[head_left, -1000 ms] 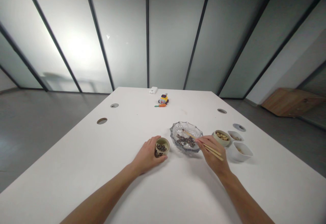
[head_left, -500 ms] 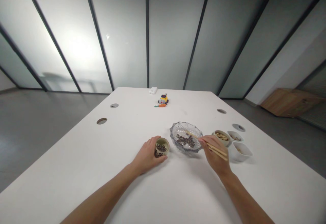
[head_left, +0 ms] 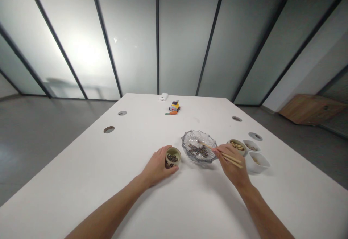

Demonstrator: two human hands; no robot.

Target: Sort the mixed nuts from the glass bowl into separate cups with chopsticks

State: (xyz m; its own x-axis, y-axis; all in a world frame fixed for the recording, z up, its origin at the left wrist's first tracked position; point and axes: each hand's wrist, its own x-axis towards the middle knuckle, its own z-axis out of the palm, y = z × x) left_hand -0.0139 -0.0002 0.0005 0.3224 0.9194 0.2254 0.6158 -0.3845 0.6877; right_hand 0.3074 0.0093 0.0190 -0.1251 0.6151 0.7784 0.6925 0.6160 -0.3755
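My left hand (head_left: 159, 166) is wrapped round the left side of a small pale cup (head_left: 173, 164) with dark markings, which stands on the table. Dark beans (head_left: 172, 157) lie inside the cup. Just right of it sits a clear glass bowl (head_left: 200, 136) with a scalloped rim, holding more dark beans (head_left: 199, 150). My right hand (head_left: 231, 163) grips a pair of wooden chopsticks (head_left: 230, 157). Their tips reach into the glass bowl, at the beans near its middle. Whether a bean is pinched between the tips is too small to tell.
Right of my right hand stand a round bowl of pale nuts (head_left: 237, 145) and two white dishes, a smaller one (head_left: 251, 145) and a larger one (head_left: 257, 163). Farther back on the white table (head_left: 130, 148) are a yellow toy car (head_left: 174, 106), an orange toy carrot (head_left: 172, 113) and a white box (head_left: 163, 97).
The chopstick tips have shifted slightly left within the glass bowl, with my right hand barely moving. My left hand and the cup stay where they were.
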